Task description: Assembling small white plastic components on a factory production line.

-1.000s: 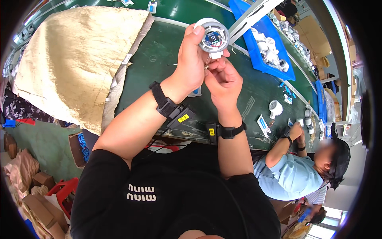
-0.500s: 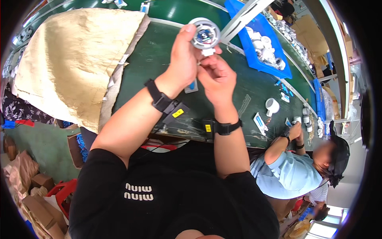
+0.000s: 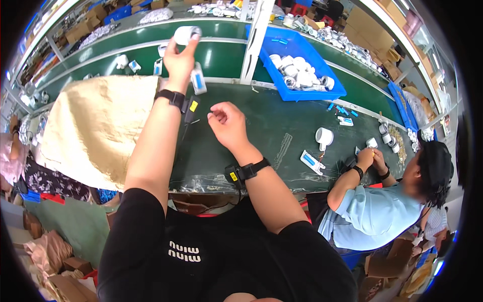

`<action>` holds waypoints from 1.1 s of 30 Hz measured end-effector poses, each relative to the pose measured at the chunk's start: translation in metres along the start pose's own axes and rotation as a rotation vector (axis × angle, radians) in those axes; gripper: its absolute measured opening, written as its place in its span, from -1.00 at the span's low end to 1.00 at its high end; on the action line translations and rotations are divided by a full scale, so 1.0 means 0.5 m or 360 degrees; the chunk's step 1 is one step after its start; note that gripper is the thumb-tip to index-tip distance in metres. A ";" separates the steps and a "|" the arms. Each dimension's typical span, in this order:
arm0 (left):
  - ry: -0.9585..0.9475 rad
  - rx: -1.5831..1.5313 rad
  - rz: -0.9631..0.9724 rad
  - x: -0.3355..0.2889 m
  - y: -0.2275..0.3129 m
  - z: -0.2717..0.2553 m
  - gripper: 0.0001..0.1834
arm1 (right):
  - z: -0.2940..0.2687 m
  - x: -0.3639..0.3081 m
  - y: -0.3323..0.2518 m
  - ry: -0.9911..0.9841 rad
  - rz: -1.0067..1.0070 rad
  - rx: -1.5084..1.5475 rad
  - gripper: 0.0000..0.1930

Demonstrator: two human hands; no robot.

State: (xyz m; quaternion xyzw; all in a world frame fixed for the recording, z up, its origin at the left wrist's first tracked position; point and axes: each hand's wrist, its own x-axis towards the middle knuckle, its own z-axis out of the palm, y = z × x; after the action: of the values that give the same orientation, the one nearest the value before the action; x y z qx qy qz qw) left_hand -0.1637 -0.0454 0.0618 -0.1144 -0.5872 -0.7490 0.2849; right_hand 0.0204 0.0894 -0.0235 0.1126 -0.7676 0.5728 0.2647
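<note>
Out over the far side of the bench, my left hand (image 3: 179, 63) grips a round white device housing (image 3: 185, 35) between thumb and fingers. Right beside that hand's wrist is a flat white piece with a blue strip (image 3: 198, 79). My right hand (image 3: 229, 125) hovers above the green bench top (image 3: 251, 151), lower and to the right. Its fingers are loosely curled and a little apart, and I see nothing between them.
A blue bin (image 3: 312, 94) of white parts stands by a metal post (image 3: 255, 45). Beige cloth (image 3: 100, 131) covers the left. A white cup-shaped part (image 3: 324, 136) and blue cylinders (image 3: 343, 110) lie right. A co-worker (image 3: 377, 211) handles small parts there.
My left hand has carried the white housing away from me and to the left. My right hand has come off it and moved lower left. The view has shifted toward the bench's far side.
</note>
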 end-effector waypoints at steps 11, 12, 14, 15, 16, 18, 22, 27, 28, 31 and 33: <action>-0.0118 -0.0485 -0.1181 -0.024 -0.175 -0.126 -0.53 | -0.088 0.020 0.000 0.0152 -0.0115 -0.0622 -0.72; -0.0212 -0.0587 -0.1309 -0.068 -0.152 -0.122 -0.58 | -0.130 0.028 -0.016 0.0236 0.0078 -0.1204 -0.67; -0.0387 -0.0582 -0.1339 -0.161 -0.077 -0.103 -0.59 | -0.215 0.034 -0.009 0.0492 0.0464 -0.2008 -0.54; -0.0390 -0.0695 -0.1302 -0.211 -0.043 -0.098 -0.61 | -0.261 0.039 0.018 0.0669 0.0642 -0.2226 -0.47; -0.0478 -0.0610 -0.1281 -0.240 -0.033 -0.099 -0.63 | -0.311 0.039 0.023 0.0723 0.0866 -0.2344 -0.45; -0.0576 -0.0542 -0.1223 -0.271 -0.037 -0.095 -0.66 | -0.410 0.044 0.058 0.0721 0.1283 -0.2339 -0.47; -0.0758 -0.0748 -0.1414 -0.304 -0.021 -0.056 -0.75 | -0.498 0.023 0.065 0.0554 0.1318 -0.2270 -0.56; -0.1337 -0.0414 -0.0935 -0.351 -0.009 -0.023 -0.62 | -0.400 -0.014 -0.028 0.0522 0.0662 -0.1905 -0.43; -0.1430 -0.0251 -0.0534 -0.367 -0.022 -0.021 -0.45 | -0.363 -0.014 -0.053 0.0588 0.0368 -0.1672 -0.38; -0.1565 -0.0165 -0.0206 -0.380 0.035 -0.015 -0.06 | -0.246 0.013 -0.097 0.0514 0.0008 -0.1399 -0.38; -0.1359 -0.0167 -0.0327 -0.370 0.034 -0.025 0.10 | -0.166 0.054 -0.118 0.0271 -0.0150 -0.0925 -0.48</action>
State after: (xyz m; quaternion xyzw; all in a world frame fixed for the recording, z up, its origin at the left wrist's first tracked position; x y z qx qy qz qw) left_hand -0.0021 -0.0056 -0.0213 -0.3690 -0.6217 -0.6878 -0.0655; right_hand 0.0491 0.1523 0.0559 0.0191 -0.8683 0.3237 0.3753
